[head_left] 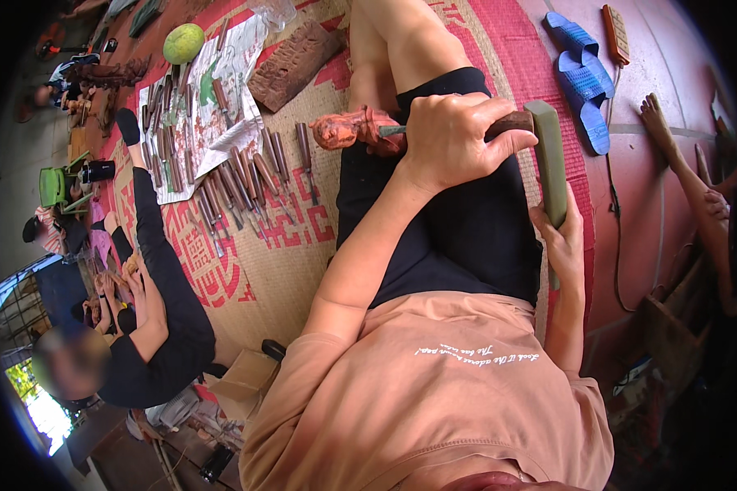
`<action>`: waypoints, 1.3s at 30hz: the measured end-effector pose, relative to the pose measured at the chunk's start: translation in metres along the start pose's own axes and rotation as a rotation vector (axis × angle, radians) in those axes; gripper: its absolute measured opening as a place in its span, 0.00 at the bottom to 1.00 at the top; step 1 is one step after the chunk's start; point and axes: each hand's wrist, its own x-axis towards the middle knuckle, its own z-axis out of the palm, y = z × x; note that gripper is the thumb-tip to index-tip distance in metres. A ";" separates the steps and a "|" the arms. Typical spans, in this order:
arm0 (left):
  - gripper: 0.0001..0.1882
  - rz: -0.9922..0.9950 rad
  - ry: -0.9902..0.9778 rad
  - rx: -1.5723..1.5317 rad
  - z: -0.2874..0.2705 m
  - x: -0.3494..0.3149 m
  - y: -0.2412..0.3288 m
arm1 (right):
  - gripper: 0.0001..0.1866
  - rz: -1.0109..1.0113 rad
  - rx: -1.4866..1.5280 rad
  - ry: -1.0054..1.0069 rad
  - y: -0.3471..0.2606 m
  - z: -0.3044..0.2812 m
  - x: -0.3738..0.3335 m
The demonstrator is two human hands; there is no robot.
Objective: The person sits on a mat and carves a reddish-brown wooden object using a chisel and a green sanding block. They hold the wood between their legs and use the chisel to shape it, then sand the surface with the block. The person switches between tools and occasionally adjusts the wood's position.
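Note:
My left hand (458,139) is closed around a chisel (512,123). Its brown wooden handle points right, and the metal blade reaches left to a reddish carved wooden figure (348,131) by my legs. At the handle's butt end is the head of a greenish mallet (549,155); I cannot tell whether the two touch. My right hand (563,233) grips the mallet's lower part, below and right of the chisel. Part of the carving lies hidden behind my left hand.
Many chisels (241,184) lie on the patterned mat (291,270) and a white sheet, left. Beyond are a brown wood block (295,65) and a green round fruit (184,43). Blue slippers (585,90) and a power strip (617,34) lie right. Other people sit on both sides.

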 end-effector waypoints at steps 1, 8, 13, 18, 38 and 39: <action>0.22 0.005 -0.002 0.018 0.000 0.000 0.000 | 0.22 -0.002 -0.018 0.017 -0.001 0.000 0.001; 0.23 0.004 -0.016 0.072 0.001 -0.001 -0.001 | 0.24 0.013 -0.003 -0.012 0.001 -0.007 0.004; 0.22 -0.004 0.016 0.030 0.000 0.000 0.000 | 0.23 0.001 -0.070 -0.026 -0.002 -0.007 0.001; 0.21 0.008 0.036 0.052 -0.003 0.002 0.001 | 0.24 0.003 -0.081 -0.022 -0.007 -0.010 0.002; 0.19 -0.014 0.191 -0.021 0.004 0.010 0.001 | 0.24 0.037 0.013 -0.041 -0.006 0.004 0.007; 0.19 -0.024 0.178 -0.015 0.003 0.010 0.001 | 0.24 0.036 0.016 -0.045 -0.007 0.004 0.007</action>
